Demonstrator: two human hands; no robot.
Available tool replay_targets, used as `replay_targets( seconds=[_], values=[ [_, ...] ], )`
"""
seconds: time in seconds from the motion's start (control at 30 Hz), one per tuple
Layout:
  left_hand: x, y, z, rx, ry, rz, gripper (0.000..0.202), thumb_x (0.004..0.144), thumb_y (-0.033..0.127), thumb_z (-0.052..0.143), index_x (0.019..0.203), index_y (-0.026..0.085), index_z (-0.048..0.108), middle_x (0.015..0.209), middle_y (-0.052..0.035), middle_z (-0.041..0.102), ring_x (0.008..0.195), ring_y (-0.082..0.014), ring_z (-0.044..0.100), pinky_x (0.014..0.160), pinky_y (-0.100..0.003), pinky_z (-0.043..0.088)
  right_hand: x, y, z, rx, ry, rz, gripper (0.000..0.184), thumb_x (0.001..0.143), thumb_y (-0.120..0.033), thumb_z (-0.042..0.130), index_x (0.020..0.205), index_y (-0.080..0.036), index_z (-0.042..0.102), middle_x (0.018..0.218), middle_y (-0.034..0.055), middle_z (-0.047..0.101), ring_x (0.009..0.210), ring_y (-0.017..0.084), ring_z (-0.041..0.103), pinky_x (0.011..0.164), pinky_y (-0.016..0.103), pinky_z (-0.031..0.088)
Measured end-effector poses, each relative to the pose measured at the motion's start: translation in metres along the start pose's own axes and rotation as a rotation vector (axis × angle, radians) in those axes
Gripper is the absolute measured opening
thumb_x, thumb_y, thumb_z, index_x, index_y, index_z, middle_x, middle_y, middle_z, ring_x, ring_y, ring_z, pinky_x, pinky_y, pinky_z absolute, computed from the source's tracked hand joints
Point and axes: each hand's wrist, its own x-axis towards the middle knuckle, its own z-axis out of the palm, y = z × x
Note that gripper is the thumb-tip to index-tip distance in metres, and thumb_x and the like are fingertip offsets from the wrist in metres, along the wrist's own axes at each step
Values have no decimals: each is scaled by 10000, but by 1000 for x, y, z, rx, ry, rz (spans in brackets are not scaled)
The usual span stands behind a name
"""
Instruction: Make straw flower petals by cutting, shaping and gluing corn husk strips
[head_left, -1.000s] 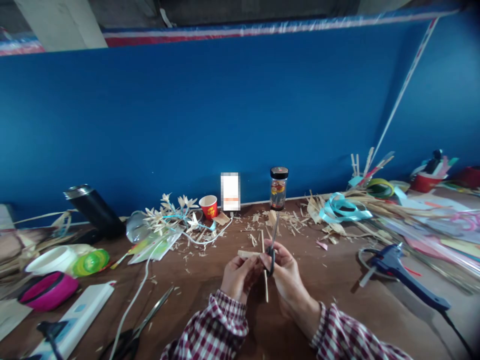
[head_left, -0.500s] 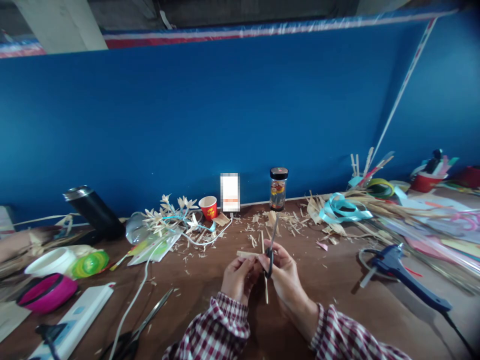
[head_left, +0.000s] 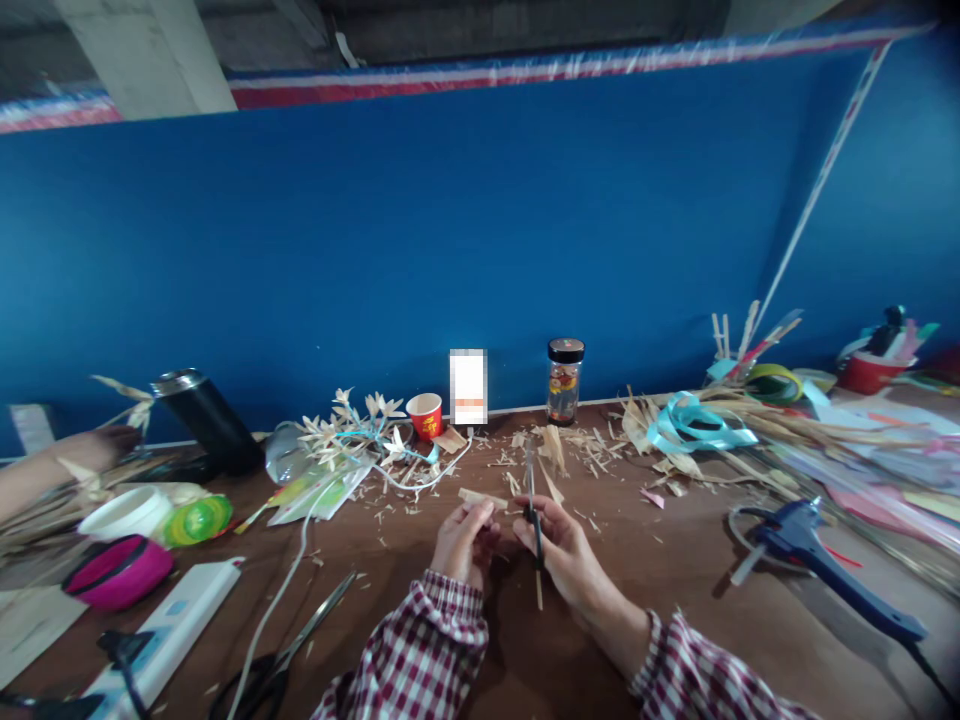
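Note:
My left hand point(head_left: 465, 540) pinches a short flat straw strip point(head_left: 481, 497) that sticks out to the left above the brown table point(head_left: 675, 600). My right hand point(head_left: 559, 545) is closed round black-handled scissors point(head_left: 532, 505) whose blades point up and away. A thin pale stick point(head_left: 537, 590) pokes out below that hand, and whether the hand grips it I cannot tell. Both hands sit close together at the table's middle, in red-checked sleeves.
A second pair of scissors point(head_left: 292, 640) and a white cable lie front left by a white power strip point(head_left: 180, 630). A blue glue gun point(head_left: 817, 560) lies right. Jar point(head_left: 564, 381), red cup point(head_left: 425, 415), black flask point(head_left: 206, 420), straw flowers point(head_left: 352, 430) and ribbons point(head_left: 697, 425) line the back. Another person's hand point(head_left: 67, 455) is far left.
The two hands have drawn slightly apart and the scissor blades have swung more upright. The view has shifted a little. The other person's hand at far left now lifts a straw piece.

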Motion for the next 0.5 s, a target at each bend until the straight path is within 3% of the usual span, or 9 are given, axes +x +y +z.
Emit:
replay_targets(
  seconds=[0.1,0.23,0.5],
  values=[
    [6,12,-5,32,32,30,169,618,164,734,603,120,572,495,38,539,414,-29,503,413,-107,421,-3,1,-2,-132,-99,19,367,664,-326,720,971,-176,587,627,-50,517,541,70,424,501,182,334],
    [13,17,-10,1,17,80,171,611,196,741,600,120,588,478,46,521,405,-18,493,429,-100,435,-9,-5,2,-244,-238,43,346,704,-371,677,981,-173,610,688,-13,577,607,102,475,544,202,359],
    [17,21,-16,8,-17,44,128,611,145,725,606,119,600,460,42,522,379,-24,479,401,-113,416,-8,-8,-6,-321,-364,134,388,720,-413,652,1013,-160,636,668,-2,581,565,90,457,504,191,332]
  ],
)
